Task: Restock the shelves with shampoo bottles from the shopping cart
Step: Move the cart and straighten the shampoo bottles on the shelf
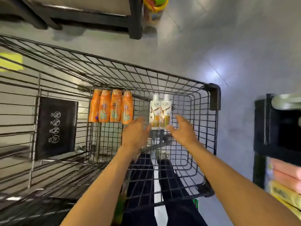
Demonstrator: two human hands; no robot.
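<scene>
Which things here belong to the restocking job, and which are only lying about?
Job: shopping cart, four orange bottles, two white bottles, left hand, right hand.
Lying about: yellow bucket, pink packs.

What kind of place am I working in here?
Most likely a shop aisle: a wire shopping cart holds orange bottles and white bottles, and a stocked shelf stands at the right.

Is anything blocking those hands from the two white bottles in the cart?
Nothing visible. The left hand and right hand reach inside the cart, open, on either side of the white bottles. The orange bottles lie apart, further left.
</scene>
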